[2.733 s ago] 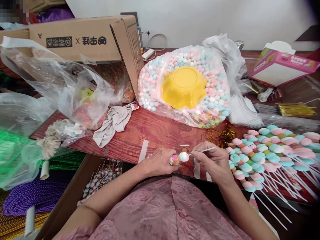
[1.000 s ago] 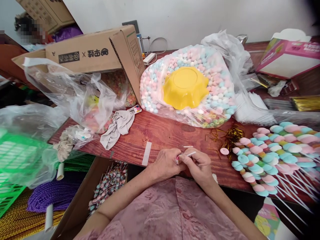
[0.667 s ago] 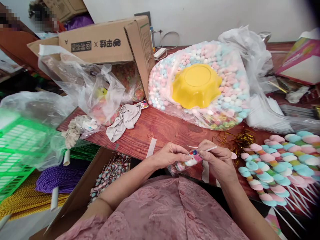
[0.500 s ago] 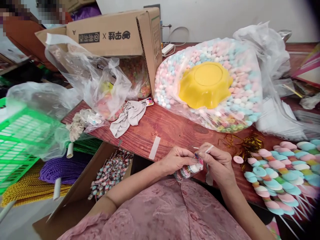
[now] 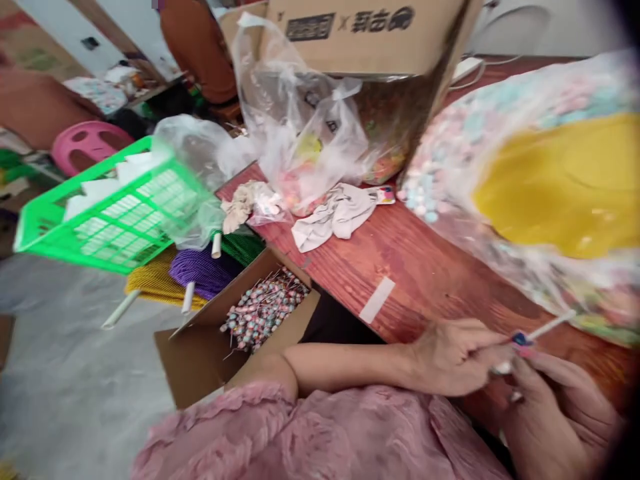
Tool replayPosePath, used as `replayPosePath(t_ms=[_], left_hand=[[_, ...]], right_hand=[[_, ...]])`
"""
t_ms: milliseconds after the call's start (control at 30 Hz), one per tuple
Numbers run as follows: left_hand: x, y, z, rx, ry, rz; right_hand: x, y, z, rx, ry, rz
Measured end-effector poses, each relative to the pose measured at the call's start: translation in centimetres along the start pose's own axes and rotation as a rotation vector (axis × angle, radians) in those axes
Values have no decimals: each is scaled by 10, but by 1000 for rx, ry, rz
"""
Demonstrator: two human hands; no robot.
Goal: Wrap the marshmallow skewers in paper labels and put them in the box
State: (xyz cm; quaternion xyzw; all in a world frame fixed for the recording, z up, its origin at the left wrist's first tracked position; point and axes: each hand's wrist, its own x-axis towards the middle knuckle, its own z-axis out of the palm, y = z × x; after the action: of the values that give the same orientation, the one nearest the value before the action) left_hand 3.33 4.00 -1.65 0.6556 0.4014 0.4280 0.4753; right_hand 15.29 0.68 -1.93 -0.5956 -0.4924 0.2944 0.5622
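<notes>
On remote feed I'm seeing left hand [image 5: 453, 359] and right hand [image 5: 557, 413] pinching small blue-and-pink wrapping [image 5: 521, 341] over near edge of reddish wood-grain table [image 5: 425, 273]; thin white stick [image 5: 553, 325] jutting out.

Your left hand [image 5: 453, 357] and right hand [image 5: 555, 407] work close together, their fingertips just beside each other. Your left forearm [image 5: 350, 367] trails behind the left hand, its elbow bent, the wrist nearly straight. The back of your left hand faces up, its index finger [image 5: 487, 338] reaching toward your right hand in a pinch. Your right fingers curl inward, the right thumb [image 5: 533, 380] on the side nearest your left hand, slightly blurred.
</notes>
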Motion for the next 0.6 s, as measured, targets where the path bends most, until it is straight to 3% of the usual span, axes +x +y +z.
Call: replayPosePath(t_ms=[167, 267, 333, 400, 467, 533, 600], left_hand=[[3, 4, 0, 213, -85, -130], [1, 4, -11, 189, -88, -136], [0, 1, -20, 102, -77, -98], [0, -3, -26, -26, -53, -118], [2, -6, -30, -205, -61, -253], [3, -6, -30, -403, -121, -409], [3, -3, -30, -534, -229, -511]], right_hand=[[0, 1, 23, -5, 142, -32], [2, 4, 35, -25, 231, -71], [6, 5, 40, 32, 223, -49], [12, 6, 41, 205, 122, 55], [18, 6, 39, 379, -38, 228], [20, 6, 35, 447, -187, 345], [17, 6, 31, 444, -237, 357]])
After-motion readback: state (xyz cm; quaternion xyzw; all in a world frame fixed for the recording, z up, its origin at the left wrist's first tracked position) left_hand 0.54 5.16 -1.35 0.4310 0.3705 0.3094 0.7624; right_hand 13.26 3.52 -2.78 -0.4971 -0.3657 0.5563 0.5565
